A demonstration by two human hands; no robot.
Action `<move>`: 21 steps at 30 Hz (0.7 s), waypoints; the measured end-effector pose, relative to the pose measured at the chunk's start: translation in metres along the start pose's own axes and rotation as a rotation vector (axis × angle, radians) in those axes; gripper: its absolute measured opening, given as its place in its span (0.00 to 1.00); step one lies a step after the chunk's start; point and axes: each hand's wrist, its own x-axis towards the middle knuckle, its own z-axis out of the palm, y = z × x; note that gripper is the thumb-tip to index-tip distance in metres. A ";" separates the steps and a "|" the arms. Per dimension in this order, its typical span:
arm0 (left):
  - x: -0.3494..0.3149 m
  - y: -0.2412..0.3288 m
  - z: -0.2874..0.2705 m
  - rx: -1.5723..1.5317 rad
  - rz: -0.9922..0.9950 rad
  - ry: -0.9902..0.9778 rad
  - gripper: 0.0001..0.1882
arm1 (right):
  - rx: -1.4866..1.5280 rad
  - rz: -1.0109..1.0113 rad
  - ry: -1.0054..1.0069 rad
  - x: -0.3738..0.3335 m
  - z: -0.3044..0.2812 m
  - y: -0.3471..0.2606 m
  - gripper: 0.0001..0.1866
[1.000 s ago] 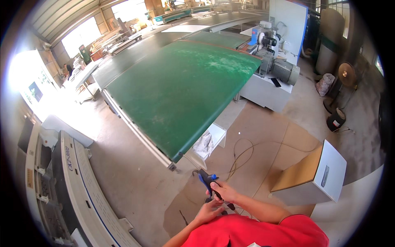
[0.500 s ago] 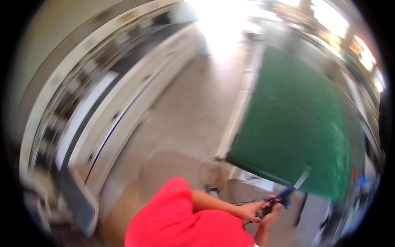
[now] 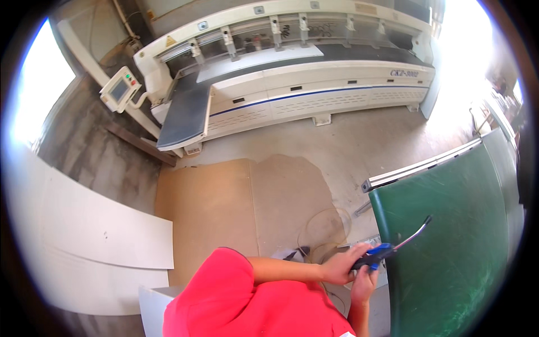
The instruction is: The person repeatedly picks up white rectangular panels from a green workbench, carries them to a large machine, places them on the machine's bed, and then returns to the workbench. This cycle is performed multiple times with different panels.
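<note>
An air blow gun (image 3: 383, 251) with a blue and black body and a long, bent metal nozzle points up and to the right. Its black tip lies in front of a green conveyor belt (image 3: 449, 253). My left hand (image 3: 339, 267) is closed about the rear of the gun. From below, my right hand (image 3: 364, 285) grips the black handle, its fingers partly hidden. A thin yellowish hose (image 3: 314, 224) loops on the floor near my hands; where it joins the gun does not show.
A long white machine (image 3: 303, 84) with a dark bed stands ahead, its control panel (image 3: 119, 90) at left. Brown cardboard sheets (image 3: 208, 196) lie on the floor. White boards (image 3: 112, 230) are at left. A metal rail (image 3: 421, 163) edges the belt.
My view has swung left, bringing the white machine across the front and the control panel and white boards into sight. Both hands still hold the blow gun.
</note>
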 end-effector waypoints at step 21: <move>-0.099 -0.030 -0.045 0.258 0.035 -1.027 0.22 | -0.432 -0.053 1.223 -0.187 -0.119 -0.088 0.11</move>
